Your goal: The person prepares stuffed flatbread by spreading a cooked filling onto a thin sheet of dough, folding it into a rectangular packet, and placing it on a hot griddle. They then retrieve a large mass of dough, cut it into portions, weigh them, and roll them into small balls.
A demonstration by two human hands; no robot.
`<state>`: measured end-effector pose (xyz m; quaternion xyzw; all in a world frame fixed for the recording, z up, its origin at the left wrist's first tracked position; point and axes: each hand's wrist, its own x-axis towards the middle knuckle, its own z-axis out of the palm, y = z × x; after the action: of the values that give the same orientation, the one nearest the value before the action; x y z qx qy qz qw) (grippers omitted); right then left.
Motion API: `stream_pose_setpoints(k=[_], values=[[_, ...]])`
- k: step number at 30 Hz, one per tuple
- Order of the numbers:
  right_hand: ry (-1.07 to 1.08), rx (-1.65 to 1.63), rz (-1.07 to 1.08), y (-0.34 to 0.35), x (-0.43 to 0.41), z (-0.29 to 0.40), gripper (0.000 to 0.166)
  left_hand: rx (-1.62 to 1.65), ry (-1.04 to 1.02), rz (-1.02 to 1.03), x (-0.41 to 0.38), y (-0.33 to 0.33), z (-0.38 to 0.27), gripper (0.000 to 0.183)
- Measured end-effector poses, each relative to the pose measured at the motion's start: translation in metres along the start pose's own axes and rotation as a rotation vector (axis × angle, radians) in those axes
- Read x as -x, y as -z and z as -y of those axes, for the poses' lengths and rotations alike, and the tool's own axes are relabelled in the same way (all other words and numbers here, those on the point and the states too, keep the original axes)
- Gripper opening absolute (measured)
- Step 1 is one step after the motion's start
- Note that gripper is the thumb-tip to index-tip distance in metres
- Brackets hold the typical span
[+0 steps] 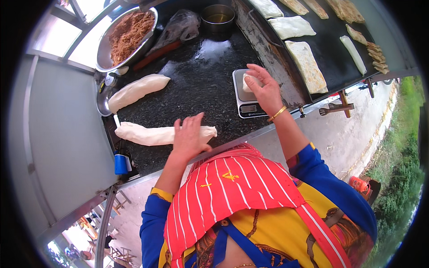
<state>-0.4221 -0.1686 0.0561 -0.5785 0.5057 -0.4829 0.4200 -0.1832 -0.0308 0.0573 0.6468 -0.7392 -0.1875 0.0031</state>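
My left hand (190,136) lies across the right part of a long roll of pale dough (147,135) near the counter's front edge. Its fingers reach over the roll, somewhat apart, with the thumb on the near side. Over a digital kitchen scale (246,97) is my right hand (266,87), fingers spread. A small lump of dough (247,83) sits on the scale's metal plate, partly hidden behind my right thumb; whether the thumb presses it is hard to tell. Behind the first roll, a second dough roll (139,92) rests at a slant on the dark stone counter (201,90).
A steel bowl of reddish-brown filling (131,38) stands back left, beside a crumpled plastic bag (182,25) and a pot of oil (218,18). On the right, a raised-edge griddle (338,60) carries white and browned flatbreads (306,67). Tongs (336,109) hang at its front.
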Motion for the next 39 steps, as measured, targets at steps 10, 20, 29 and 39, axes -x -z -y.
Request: stream_pose_setpoints(k=[10, 20, 29, 39], values=[[-0.497, -0.018, 0.295, -0.113, 0.089, -0.025, 0.038, 0.123, -0.090, -0.250, -0.010, -0.018, -0.002, 0.048], [-0.583, 0.055, 0.247, -0.108, 0.093, -0.059, 0.034, 0.077, -0.087, -0.326, -0.011, -0.043, -0.017, 0.088], [-0.631, 0.065, 0.186, -0.108, 0.093, -0.049, 0.034, 0.010, -0.102, -0.434, -0.024, -0.063, -0.017, 0.085], [-0.715, -0.053, 0.170, -0.101, 0.091, -0.056, 0.018, -0.099, 0.080, -0.028, -0.035, -0.053, -0.022, 0.031]])
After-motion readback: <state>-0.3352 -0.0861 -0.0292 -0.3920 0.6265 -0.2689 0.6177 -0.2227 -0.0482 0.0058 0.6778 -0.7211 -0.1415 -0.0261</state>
